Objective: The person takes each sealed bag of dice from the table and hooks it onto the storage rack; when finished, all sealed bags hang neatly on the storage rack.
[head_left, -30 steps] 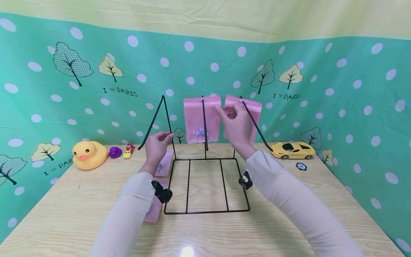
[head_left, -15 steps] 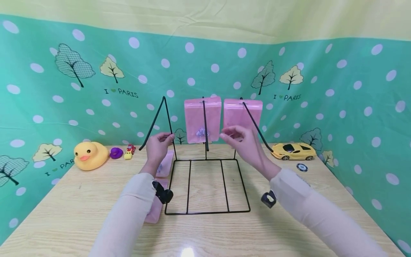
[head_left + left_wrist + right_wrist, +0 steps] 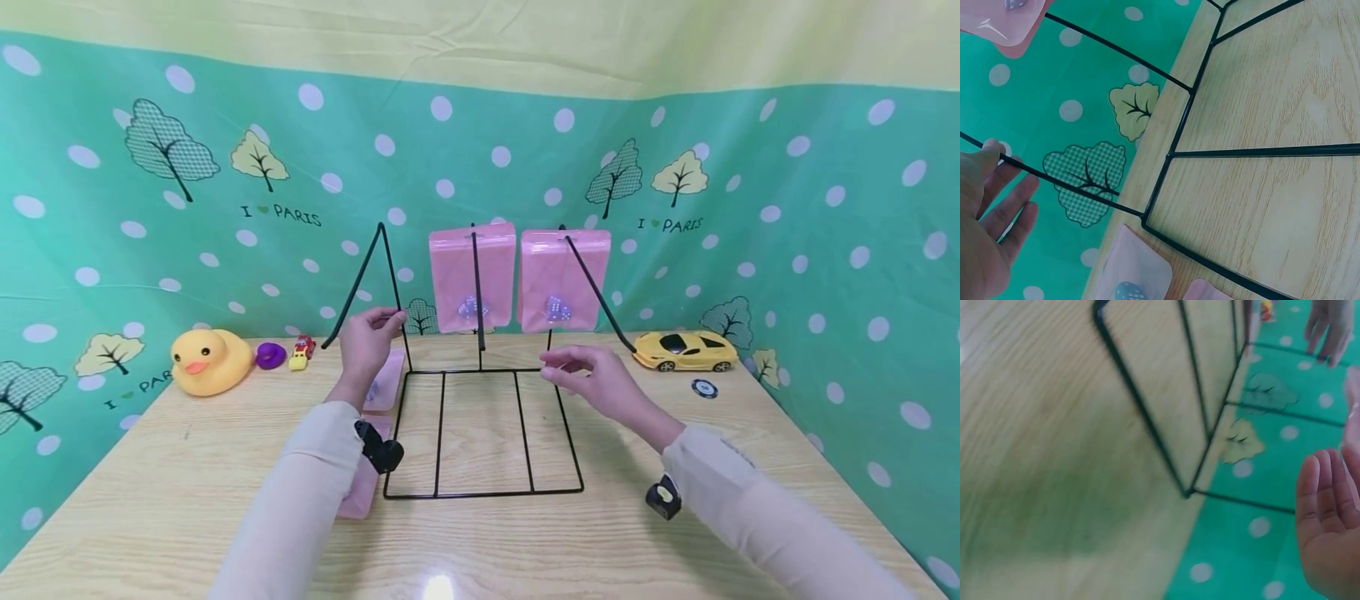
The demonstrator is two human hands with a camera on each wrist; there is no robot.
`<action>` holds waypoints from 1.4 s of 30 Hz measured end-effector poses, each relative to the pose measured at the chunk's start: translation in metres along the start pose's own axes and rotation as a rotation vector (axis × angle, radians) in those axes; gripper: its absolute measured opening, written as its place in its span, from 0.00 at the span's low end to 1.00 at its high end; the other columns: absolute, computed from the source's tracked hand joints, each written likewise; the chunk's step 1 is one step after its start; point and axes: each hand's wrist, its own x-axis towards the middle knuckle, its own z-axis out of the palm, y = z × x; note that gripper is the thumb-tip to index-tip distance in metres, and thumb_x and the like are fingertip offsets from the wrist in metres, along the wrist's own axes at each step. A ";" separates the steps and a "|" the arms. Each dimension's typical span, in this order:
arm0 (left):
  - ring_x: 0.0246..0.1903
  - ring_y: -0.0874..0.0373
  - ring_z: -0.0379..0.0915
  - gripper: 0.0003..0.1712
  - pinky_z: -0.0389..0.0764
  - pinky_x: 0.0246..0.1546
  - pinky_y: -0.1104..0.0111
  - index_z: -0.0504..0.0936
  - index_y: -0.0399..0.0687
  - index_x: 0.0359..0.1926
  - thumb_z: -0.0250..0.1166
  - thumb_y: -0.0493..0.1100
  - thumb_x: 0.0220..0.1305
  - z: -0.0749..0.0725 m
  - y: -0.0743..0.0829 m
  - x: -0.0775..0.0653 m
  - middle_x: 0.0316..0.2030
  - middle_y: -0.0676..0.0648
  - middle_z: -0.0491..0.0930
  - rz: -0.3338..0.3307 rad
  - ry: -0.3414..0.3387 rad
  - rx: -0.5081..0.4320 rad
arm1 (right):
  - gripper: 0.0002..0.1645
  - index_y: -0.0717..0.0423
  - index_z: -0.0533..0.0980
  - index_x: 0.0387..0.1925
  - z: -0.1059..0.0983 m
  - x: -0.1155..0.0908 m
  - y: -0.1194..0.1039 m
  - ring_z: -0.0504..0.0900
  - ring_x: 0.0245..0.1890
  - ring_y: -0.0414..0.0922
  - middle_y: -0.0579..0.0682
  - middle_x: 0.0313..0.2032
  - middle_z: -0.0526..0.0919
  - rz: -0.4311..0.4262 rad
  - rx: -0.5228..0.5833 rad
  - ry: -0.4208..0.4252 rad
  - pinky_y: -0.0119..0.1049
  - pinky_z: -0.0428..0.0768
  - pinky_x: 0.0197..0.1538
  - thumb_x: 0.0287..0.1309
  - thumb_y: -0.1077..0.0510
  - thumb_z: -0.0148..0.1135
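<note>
"How are the two hands?"

"The left hand [image 3: 369,346] pinches one upright wire of the rack [image 3: 439,435] between thumb and fingers. The right hand [image 3: 600,383] holds nothing, its fingers loosely extended near the rack's back right corner."

"How many hooks?"

"Three. Pink bags hang from two: a middle bag [image 3: 456,279] and a right bag [image 3: 557,275]. Others may be layered behind; I can't count those. Dice [image 3: 557,308] show in both, too small to number."

"And lying flat?"

"Two bags on the table [image 3: 187,492], left of the rack: a far bag [image 3: 386,386] and a near bag [image 3: 362,487], both partly behind the left arm."

"Further out?"

"Left, one duck [image 3: 212,363], one purple hat [image 3: 270,356], one small car [image 3: 301,353]. Right, one yellow car [image 3: 686,352] and one chip [image 3: 704,388]."
</note>
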 end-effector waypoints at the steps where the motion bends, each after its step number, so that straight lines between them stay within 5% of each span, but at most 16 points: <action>1: 0.49 0.42 0.84 0.19 0.77 0.59 0.54 0.83 0.38 0.57 0.62 0.46 0.75 0.000 0.000 0.000 0.51 0.37 0.85 0.000 0.001 0.000 | 0.23 0.59 0.81 0.58 0.000 0.001 0.005 0.83 0.47 0.50 0.53 0.49 0.87 0.011 0.012 0.002 0.44 0.85 0.44 0.67 0.51 0.68; 11: 0.46 0.44 0.84 0.19 0.78 0.56 0.55 0.84 0.40 0.57 0.62 0.47 0.75 0.000 -0.002 0.002 0.51 0.37 0.85 -0.007 0.002 0.006 | 0.26 0.60 0.78 0.60 0.001 0.018 0.047 0.82 0.47 0.51 0.56 0.49 0.85 0.155 0.019 0.093 0.46 0.83 0.48 0.66 0.52 0.69; 19: 0.46 0.44 0.84 0.18 0.78 0.53 0.55 0.84 0.40 0.56 0.62 0.47 0.75 0.000 -0.002 0.001 0.50 0.38 0.86 -0.004 0.002 0.012 | 0.28 0.64 0.75 0.62 0.002 0.037 0.059 0.81 0.50 0.53 0.60 0.52 0.82 0.190 0.060 0.135 0.50 0.83 0.52 0.68 0.52 0.67; 29: 0.47 0.41 0.83 0.18 0.78 0.55 0.53 0.84 0.38 0.57 0.62 0.46 0.75 0.000 -0.001 0.001 0.50 0.36 0.85 0.008 0.001 -0.002 | 0.29 0.60 0.77 0.63 0.001 0.057 0.067 0.82 0.53 0.56 0.60 0.54 0.83 0.156 -0.023 0.130 0.49 0.81 0.53 0.68 0.48 0.67; 42: 0.47 0.42 0.84 0.17 0.80 0.53 0.54 0.84 0.39 0.56 0.63 0.45 0.75 0.000 -0.003 0.001 0.50 0.37 0.86 0.018 0.005 -0.008 | 0.27 0.62 0.78 0.61 -0.002 0.068 0.073 0.81 0.57 0.53 0.60 0.59 0.82 0.171 0.172 0.087 0.53 0.81 0.55 0.68 0.50 0.67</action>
